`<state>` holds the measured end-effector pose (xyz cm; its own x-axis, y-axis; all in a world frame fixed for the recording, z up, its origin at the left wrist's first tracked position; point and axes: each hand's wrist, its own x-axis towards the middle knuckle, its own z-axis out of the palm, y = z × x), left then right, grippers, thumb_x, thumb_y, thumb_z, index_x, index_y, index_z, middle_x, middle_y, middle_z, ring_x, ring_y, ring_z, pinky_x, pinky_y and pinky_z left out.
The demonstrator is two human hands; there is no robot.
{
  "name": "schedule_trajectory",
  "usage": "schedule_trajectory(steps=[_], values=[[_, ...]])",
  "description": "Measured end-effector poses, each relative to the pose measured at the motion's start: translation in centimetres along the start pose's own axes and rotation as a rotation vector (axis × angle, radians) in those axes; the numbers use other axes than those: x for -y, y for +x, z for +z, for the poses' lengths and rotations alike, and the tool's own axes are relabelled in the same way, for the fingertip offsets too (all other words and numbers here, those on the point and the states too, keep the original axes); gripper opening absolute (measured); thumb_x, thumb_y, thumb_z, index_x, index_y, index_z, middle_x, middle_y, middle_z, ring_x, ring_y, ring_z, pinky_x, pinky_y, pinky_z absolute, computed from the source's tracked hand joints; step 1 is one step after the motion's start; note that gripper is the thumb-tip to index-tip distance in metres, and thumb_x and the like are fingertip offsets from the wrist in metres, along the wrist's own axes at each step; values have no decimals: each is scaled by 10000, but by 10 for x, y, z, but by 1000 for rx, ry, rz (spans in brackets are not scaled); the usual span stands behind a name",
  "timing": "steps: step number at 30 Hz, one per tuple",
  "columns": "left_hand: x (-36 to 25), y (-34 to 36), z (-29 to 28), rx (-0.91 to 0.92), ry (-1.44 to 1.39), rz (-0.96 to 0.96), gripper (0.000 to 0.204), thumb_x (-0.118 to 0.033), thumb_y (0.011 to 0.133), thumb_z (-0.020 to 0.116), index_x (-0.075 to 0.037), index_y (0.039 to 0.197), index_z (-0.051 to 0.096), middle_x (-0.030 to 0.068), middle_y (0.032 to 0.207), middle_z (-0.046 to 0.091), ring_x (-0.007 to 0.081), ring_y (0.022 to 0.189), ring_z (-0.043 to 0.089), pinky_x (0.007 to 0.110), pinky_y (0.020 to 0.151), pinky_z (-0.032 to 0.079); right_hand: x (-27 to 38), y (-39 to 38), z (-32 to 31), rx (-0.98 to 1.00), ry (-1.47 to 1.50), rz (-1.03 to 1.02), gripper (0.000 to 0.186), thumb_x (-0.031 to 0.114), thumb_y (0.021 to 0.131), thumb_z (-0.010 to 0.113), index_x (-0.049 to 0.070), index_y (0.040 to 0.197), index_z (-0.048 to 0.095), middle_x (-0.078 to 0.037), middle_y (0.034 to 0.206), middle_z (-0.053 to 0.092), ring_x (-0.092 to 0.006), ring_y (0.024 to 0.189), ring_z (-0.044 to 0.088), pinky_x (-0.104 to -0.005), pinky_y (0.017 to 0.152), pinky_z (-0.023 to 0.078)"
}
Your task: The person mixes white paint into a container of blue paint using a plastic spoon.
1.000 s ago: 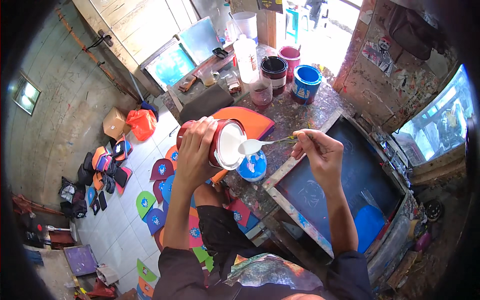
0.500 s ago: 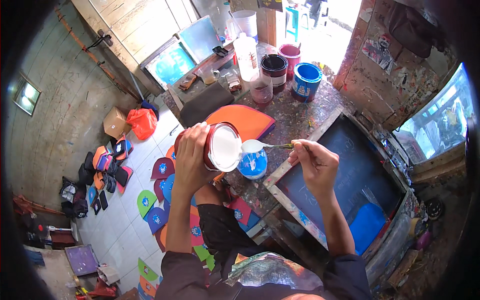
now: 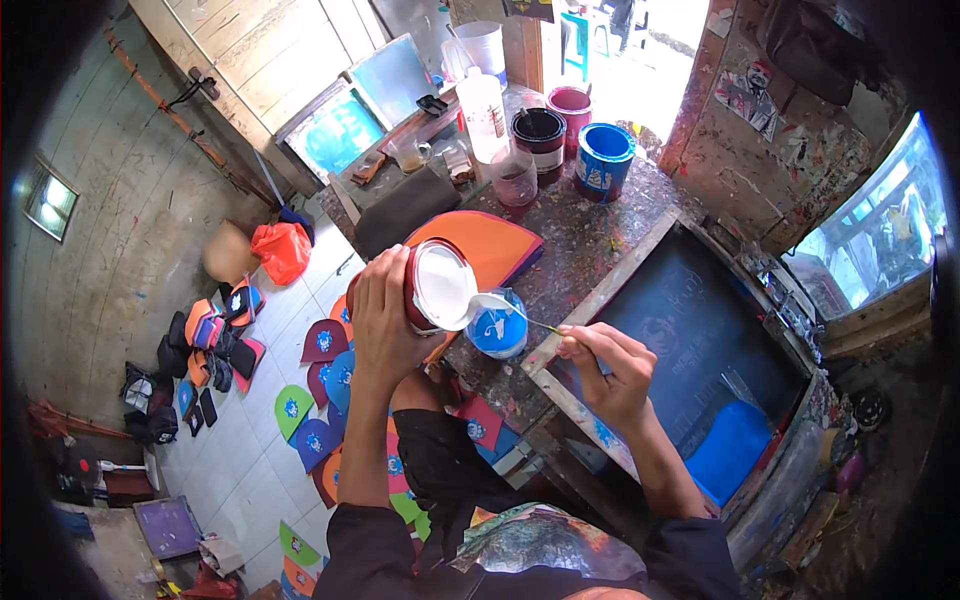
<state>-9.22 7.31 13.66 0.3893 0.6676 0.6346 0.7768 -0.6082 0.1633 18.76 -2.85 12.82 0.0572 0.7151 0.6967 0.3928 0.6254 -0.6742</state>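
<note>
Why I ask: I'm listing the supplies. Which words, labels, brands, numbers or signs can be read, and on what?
None reads clearly enough to quote.
Blue can: label marks, too small.
Dark can: pale label, too small.
Tall white container: reddish print, too blurred.
Dark framed screen: lettering-like marks, too faint.

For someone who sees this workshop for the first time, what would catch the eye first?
Probably the tilted can of white paint in the left hand, with the right hand's spoon beside it, near the blue tub. Next, the colourful printed pieces spread over the floor at left.
</note>
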Motion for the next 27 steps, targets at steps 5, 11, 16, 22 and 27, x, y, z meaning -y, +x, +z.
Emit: schedule_trajectory(steps=[5, 11, 16, 22, 27], values=[[1, -3, 2, -6, -17, -42, 1155, -194, 529, 966, -46, 1533, 413, 201, 1473, 544, 410, 1373, 526, 520, 1149, 418, -3, -4, -1, -47, 35, 1, 112, -3, 953, 759, -57, 1050, 770, -165, 886, 783, -209, 726, 759, -303, 655, 598], [0, -5, -9, -9, -18, -47, 1153, -179, 530, 957, -55, 1539, 412, 201, 1474, 544, 411, 1373, 526, 523, 1157, 420, -12, -9, 3, -107, -5, 66, 113, 8, 980, 732, -58, 1064, 770, -156, 909, 788, -198, 762, 774, -297, 672, 613], [0, -6, -6, -21, -52, -42, 1156, -177, 530, 953, -58, 1543, 409, 204, 1480, 541, 414, 1367, 531, 523, 1152, 429, -16, -7, 12, -62, 4, 100, 124, 9, 984, 726, -46, 1084, 774, -150, 907, 788, -194, 779, 781, -297, 683, 621], [-4, -3, 4, -52, -27, -58, 1156, -260, 523, 982, -30, 1521, 446, 208, 1456, 553, 409, 1350, 541, 526, 1130, 435, -15, -11, 5, -19, 37, 82, 117, -1, 977, 728, -44, 1075, 774, -150, 898, 786, -201, 779, 782, -296, 683, 617], [-2, 5, 6, -52, 5, -87, 1091, -182, 542, 940, -36, 1509, 459, 198, 1451, 557, 397, 1346, 545, 516, 1130, 436, -13, -6, -3, -38, 18, 69, 116, -6, 970, 733, -45, 1072, 773, -155, 893, 783, -205, 780, 781, -303, 691, 615]])
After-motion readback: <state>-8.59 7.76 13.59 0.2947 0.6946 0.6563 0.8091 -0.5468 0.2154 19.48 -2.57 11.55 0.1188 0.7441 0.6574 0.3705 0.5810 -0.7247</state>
